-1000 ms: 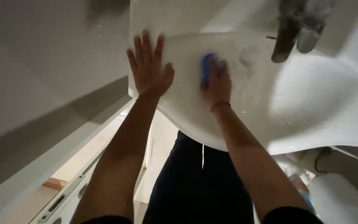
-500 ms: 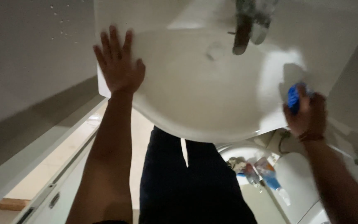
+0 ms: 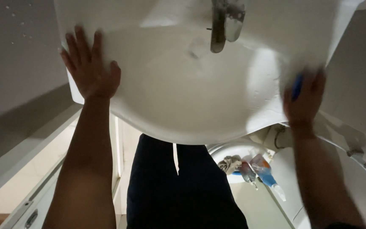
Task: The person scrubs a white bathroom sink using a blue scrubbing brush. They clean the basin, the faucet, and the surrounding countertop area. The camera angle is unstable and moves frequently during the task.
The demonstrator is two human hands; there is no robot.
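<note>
Small blue scrub sponge [image 3: 297, 87] sits at the right rim of the white ceramic washbasin [image 3: 183, 97], gripped in the right hand [image 3: 303, 101] w/ fingers curled round it, blurred so exact grip can't be told. Left hand [image 3: 90, 70] lies flat, fingers spread, pressed on the basin's left edge; chrome tap [image 3: 223, 23] stands at the back over the bowl. Below the basin: person's dark trousers [image 3: 178, 191], grey rag [image 3: 230, 163] & clear spray bottle w/ blue liquid [image 3: 264, 169] on the white toilet [image 3: 250, 150], near right forearm
</note>
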